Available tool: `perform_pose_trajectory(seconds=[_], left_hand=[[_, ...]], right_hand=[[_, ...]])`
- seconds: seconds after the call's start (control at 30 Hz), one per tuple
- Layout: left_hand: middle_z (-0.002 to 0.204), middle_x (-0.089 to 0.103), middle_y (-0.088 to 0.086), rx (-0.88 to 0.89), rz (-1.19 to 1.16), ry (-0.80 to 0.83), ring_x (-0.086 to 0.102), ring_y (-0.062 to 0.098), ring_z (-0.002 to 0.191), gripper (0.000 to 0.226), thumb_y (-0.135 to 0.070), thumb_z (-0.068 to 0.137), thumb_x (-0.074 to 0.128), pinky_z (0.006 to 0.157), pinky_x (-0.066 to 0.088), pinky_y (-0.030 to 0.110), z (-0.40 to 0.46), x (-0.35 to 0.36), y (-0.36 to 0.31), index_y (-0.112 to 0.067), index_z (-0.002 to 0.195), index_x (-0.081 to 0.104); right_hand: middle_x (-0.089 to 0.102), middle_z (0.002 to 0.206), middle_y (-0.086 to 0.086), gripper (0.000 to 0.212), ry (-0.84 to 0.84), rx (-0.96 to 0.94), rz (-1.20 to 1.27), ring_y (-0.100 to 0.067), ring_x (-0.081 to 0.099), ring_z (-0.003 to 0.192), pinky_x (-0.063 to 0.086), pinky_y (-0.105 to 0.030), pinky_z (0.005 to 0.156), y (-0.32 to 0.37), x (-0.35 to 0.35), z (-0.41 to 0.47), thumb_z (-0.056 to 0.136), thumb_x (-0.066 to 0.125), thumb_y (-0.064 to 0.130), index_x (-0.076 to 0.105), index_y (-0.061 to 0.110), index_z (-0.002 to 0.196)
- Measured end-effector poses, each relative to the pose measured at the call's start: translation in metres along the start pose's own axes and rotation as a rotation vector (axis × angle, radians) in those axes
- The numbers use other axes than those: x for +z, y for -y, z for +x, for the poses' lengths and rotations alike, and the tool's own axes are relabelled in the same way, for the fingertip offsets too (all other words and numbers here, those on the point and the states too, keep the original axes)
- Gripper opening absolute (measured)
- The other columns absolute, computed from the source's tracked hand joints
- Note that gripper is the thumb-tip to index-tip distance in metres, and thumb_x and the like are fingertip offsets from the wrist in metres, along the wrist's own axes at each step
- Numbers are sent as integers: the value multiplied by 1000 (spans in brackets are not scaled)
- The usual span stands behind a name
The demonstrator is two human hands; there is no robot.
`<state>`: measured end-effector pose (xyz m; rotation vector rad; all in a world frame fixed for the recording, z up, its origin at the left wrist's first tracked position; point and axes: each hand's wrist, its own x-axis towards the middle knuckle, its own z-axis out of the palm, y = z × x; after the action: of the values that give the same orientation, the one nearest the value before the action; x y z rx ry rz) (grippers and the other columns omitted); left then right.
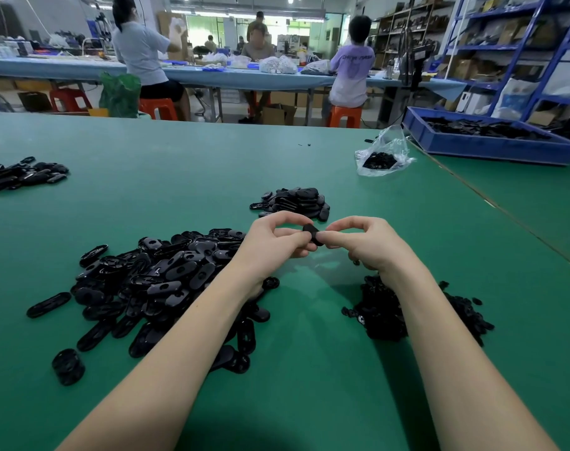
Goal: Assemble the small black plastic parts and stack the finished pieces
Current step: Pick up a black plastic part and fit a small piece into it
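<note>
My left hand point(273, 237) and right hand point(363, 240) both pinched one small black part point(312, 233) with curled fingers, above the green bench point(186, 164), between the piles.

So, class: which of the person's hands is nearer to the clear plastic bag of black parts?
Right. The right hand sits below and left of the plastic bag; the left hand lies farther left, both pinching one black part.

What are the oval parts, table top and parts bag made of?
Oval parts: likely moulded plastic, black, semi-gloss; highlights on the faces.
Table top: green mat, matte; looks like rubber or vinyl.
Parts bag: thin clear plastic film, crinkled and shiny.
</note>
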<state>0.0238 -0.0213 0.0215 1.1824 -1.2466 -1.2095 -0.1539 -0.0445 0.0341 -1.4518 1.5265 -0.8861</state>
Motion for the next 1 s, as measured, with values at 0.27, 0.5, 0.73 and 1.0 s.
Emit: perform_pose_trajectory(seconds=[0.27, 0.5, 0.73, 1.0], left_hand=[[82, 76, 10, -64, -59, 11, 70, 17, 78, 13, 1, 89, 67, 72, 57, 20, 0, -2, -4, -10, 97, 66], [85, 75, 14, -70, -13, -15, 68, 19, 78, 15, 3, 88, 65, 79, 58, 25, -1, 0, -2, -11, 95, 64], [88, 76, 17, -71, 47, -26, 65, 19, 76, 16, 1, 86, 69, 90, 56, 33, -3, 2, -1, -11, 94, 64], [95, 76, 20, -81, 61, -48, 64, 21, 77, 19, 3, 85, 70, 96, 54, 39, -2, 1, 1, -9, 99, 66]], right_hand=[[77, 84, 11, 21, 122, -10, 59, -12, 46, 66, 29, -18, 45, -1, 0, -3, 69, 88, 51, 79, 35, 80], [63, 64, 13, 9, 108, -68, -1, -4, 42, 48, 31, -12, 42, 1, 2, 3, 75, 86, 31, 78, 28, 73], [58, 54, 17, 12, 75, -98, -40, 1, 41, 42, 32, -9, 42, 0, 5, 5, 76, 84, 23, 75, 22, 69], [54, 49, 20, 15, 51, -113, -22, 6, 45, 41, 29, -6, 40, -4, 10, 6, 78, 84, 22, 72, 21, 69]])
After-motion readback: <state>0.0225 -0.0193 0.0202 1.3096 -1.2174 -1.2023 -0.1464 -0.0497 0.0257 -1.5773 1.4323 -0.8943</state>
